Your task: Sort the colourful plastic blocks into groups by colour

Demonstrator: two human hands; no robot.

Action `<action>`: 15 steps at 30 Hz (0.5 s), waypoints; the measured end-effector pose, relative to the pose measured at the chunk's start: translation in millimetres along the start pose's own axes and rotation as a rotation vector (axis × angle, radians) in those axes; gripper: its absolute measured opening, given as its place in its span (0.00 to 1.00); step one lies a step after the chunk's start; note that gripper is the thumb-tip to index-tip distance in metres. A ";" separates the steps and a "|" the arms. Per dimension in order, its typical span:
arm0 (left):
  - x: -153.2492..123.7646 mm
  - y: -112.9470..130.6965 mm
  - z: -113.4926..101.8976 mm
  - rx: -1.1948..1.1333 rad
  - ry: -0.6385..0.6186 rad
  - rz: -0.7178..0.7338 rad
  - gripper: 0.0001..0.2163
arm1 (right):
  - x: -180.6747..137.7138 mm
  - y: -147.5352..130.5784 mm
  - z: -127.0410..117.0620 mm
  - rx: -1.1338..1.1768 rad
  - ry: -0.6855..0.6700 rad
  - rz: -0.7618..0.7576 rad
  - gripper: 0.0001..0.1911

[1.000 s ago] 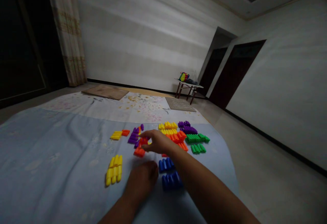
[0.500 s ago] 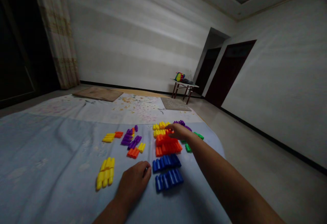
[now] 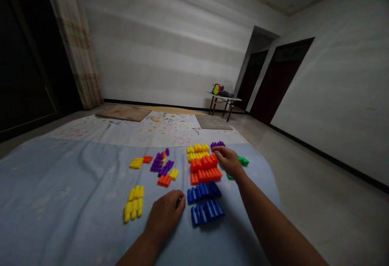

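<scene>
My left hand (image 3: 169, 209) rests on the blue cloth with its fingers curled in, and nothing shows in it. Just to its right lie two rows of blue plastic tube-like pieces (image 3: 207, 212). My right hand (image 3: 228, 161) reaches farther out, beside the right end of the orange pieces (image 3: 206, 174). Its fingers stretch leftward, apart from the thumb, with nothing visible between them. Yellow pieces (image 3: 198, 148) lie in rows behind the orange ones. Purple pieces (image 3: 217, 144) sit just beyond my right fingertips, and green pieces (image 3: 243, 160) are partly hidden by that hand.
On the left lie a yellow group (image 3: 134, 203), mixed purple pieces (image 3: 157, 163), a small orange group (image 3: 164, 180) and a yellow-orange group (image 3: 136, 163). Flat boards (image 3: 124, 113) lie at the cloth's far edge. A small table (image 3: 226, 96) stands by the back wall.
My right hand has drawn off the top of the orange pieces to their right side, uncovering more of them. My left hand stays in place. The view has shifted slightly.
</scene>
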State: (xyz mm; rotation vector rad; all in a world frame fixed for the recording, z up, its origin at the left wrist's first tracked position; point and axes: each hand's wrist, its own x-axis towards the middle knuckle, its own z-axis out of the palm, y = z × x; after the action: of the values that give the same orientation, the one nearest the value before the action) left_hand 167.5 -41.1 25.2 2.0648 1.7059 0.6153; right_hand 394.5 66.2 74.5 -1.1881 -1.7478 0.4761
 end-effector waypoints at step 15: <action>10.4 -7.3 -10.1 0.189 0.256 -0.024 0.16 | -51.3 39.6 5.1 0.261 0.312 0.204 0.15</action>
State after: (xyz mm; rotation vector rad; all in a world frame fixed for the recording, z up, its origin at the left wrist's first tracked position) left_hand 157.6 -29.3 30.4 2.1661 1.9981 0.7652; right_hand 415.0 40.3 18.5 -1.1858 -1.2650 0.5856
